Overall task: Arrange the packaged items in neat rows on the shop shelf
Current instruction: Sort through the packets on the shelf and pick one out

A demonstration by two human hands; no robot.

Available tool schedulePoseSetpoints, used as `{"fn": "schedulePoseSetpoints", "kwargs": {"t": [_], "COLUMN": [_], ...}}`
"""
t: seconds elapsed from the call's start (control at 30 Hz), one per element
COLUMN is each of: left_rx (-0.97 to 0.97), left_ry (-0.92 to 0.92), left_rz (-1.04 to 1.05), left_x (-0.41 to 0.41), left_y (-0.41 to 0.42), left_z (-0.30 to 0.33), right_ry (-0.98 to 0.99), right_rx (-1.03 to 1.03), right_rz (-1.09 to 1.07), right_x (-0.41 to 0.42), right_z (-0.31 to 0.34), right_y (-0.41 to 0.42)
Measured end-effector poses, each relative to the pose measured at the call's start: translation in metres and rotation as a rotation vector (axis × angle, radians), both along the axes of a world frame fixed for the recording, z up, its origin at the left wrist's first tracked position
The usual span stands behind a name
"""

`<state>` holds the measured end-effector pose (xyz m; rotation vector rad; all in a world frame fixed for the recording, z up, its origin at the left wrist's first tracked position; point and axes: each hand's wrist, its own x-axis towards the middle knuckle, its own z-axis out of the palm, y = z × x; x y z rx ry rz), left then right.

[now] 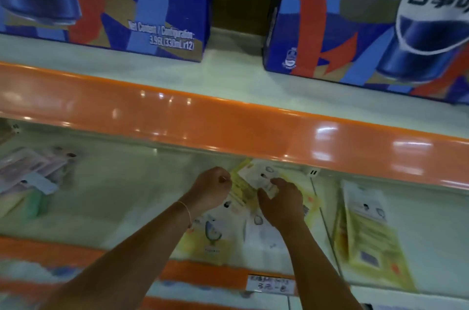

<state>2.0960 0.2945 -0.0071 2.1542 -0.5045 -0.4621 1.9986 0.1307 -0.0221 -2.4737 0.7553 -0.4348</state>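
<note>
Both my hands reach into the middle shelf (pixel 132 182) under the orange shelf edge. My left hand (pixel 213 189) is curled around the left edge of a yellow-and-white flat packet (pixel 247 182). My right hand (pixel 284 198) grips the same packet from the right and from above. Under my hands lie more yellow and white packets (pixel 210 233), overlapping loosely. A second pile of yellow packets (pixel 368 231) lies to the right, past a thin divider. The picture is blurred, so print on the packets is unreadable.
Two large blue and red soda cartons (pixel 132 4) (pixel 368 25) stand on the shelf above, behind an orange rail (pixel 228 121). Pink and green packets (pixel 30 172) lie at the shelf's left. A handwritten price tag (pixel 271 284) sits on the front orange edge.
</note>
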Motion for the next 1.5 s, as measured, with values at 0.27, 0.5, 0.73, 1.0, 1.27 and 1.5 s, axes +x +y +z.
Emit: {"fn": "schedulePoseSetpoints", "kwargs": {"t": [0.27,0.5,0.73,1.0,1.27,1.5], "left_rx": [-0.229,-0.215,-0.349,-0.458,-0.22,-0.198], "left_ry": [0.372,0.399,0.556,0.752,0.643,0.571], "left_rz": [0.058,0.105,0.23,0.362,0.29,0.126], "left_x": [-0.043,-0.053,-0.045,-0.032,-0.015,-0.008], "left_y": [-0.049,-0.058,-0.061,-0.063,-0.03,0.022], "left_z": [-0.012,-0.017,-0.021,-0.02,-0.023,-0.019], "right_ry": [0.317,0.4,0.404,0.422,0.381,0.075], "right_rx": [-0.01,-0.032,-0.078,-0.051,0.088,0.494], "right_rz": [-0.041,0.062,0.055,0.052,0.081,-0.099], "right_x": [-0.005,0.011,0.002,-0.011,-0.023,-0.025], "right_z": [-0.029,-0.041,-0.035,-0.02,-0.007,0.0], "right_y": [-0.073,-0.083,-0.05,-0.001,0.027,0.038]}}
